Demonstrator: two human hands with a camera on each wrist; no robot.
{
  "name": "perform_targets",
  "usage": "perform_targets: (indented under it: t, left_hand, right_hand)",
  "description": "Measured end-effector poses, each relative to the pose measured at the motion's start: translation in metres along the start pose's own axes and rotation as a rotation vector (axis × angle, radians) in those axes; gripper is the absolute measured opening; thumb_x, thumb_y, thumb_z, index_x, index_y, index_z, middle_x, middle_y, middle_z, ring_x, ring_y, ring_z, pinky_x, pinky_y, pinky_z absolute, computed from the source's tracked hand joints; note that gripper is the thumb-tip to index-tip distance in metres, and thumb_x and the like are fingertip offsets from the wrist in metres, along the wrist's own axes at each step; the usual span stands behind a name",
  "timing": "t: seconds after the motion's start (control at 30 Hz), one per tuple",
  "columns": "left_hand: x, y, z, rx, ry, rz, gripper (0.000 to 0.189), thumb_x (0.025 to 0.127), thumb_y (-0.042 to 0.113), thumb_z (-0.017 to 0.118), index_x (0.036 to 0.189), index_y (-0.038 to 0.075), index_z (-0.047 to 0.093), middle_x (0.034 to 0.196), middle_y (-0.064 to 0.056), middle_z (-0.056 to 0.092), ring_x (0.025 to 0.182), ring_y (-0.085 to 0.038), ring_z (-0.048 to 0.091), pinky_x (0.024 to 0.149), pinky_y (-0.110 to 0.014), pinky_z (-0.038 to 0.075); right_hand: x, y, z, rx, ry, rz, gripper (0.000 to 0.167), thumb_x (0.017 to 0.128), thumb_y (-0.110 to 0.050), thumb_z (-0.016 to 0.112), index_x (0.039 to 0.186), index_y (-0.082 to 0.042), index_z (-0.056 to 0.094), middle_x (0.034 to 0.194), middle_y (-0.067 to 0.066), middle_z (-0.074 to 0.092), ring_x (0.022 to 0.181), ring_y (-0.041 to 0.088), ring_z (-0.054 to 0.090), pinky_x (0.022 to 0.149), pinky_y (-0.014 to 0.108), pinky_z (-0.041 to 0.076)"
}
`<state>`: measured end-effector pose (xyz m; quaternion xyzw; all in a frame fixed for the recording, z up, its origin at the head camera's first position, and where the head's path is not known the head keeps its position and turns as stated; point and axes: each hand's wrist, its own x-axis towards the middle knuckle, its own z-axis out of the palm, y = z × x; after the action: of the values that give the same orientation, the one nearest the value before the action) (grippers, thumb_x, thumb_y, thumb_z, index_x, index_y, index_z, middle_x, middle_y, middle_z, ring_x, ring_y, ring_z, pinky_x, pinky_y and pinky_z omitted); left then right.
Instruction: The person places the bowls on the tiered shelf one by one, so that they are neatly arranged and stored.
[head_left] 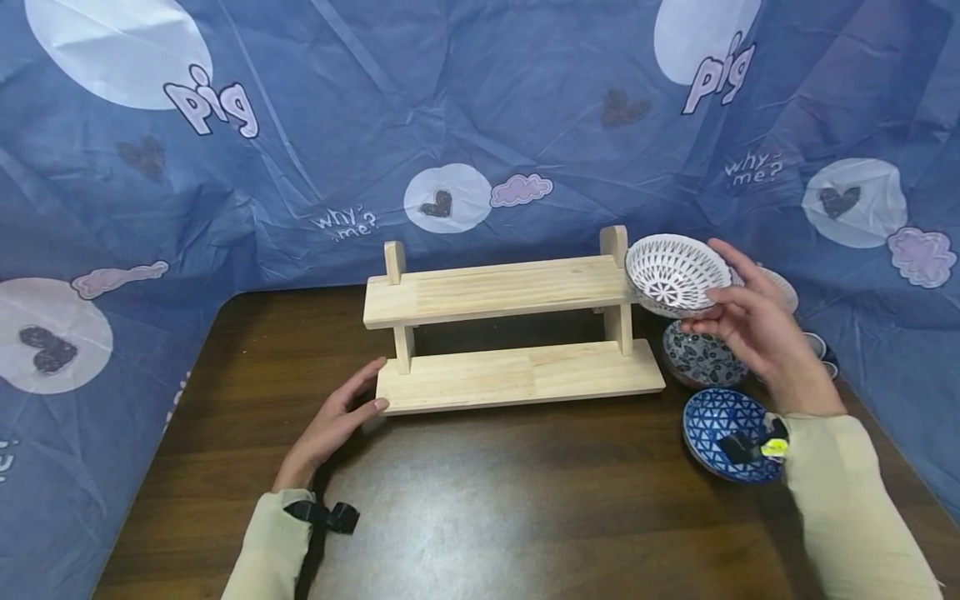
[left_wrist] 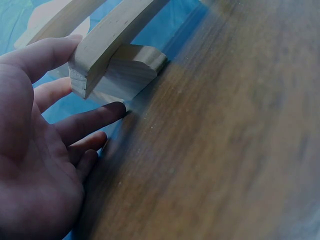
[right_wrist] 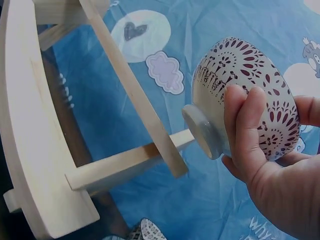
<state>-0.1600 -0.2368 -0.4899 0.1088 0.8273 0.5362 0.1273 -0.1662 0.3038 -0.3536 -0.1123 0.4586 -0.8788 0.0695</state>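
The right hand (head_left: 767, 335) has its fingers clamped on the white bowl (head_left: 675, 273), at the rack's (head_left: 502, 289) far-right corner, perhaps not touching; the rack's long axis runs leftward. The left hand (head_left: 336, 423), fingers apart, touches its left end.

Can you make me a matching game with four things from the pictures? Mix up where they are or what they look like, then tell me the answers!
Column 1
1. white bowl
2. blue bowl
3. wooden shelf
4. left hand

Column 2
A. on the table, with a triangle pattern
B. touching the left end of the lower board
C. held up in the right hand
D. plain and pale, with two levels

Right pairs: 1-C, 2-A, 3-D, 4-B
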Motion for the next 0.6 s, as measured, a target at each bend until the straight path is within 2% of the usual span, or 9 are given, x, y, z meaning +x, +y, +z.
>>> perform_targets:
  t: [0.17,0.6]
  left_hand:
    - [0.000,-0.002,0.000,0.000,0.002,0.011,0.065,0.100,0.025,0.061,0.157,0.017,0.033,0.159,-0.019,0.038,0.144,-0.041,0.038,0.113,-0.062,0.032]
    - [0.001,-0.005,0.000,0.022,0.007,0.036,0.064,0.100,0.023,0.060,0.157,0.017,0.033,0.158,-0.019,0.040,0.141,-0.037,0.041,0.109,-0.054,0.037]
  right_hand:
    - [0.007,0.003,0.009,-0.023,0.006,0.008,0.065,0.099,0.015,0.031,0.155,-0.014,0.018,0.122,0.016,0.061,0.079,0.035,0.075,0.065,0.041,0.061]
    - [0.022,0.010,0.025,-0.068,0.022,0.035,0.063,0.099,0.013,0.034,0.153,-0.016,0.025,0.117,0.015,0.065,0.073,0.033,0.076,0.062,0.039,0.061]
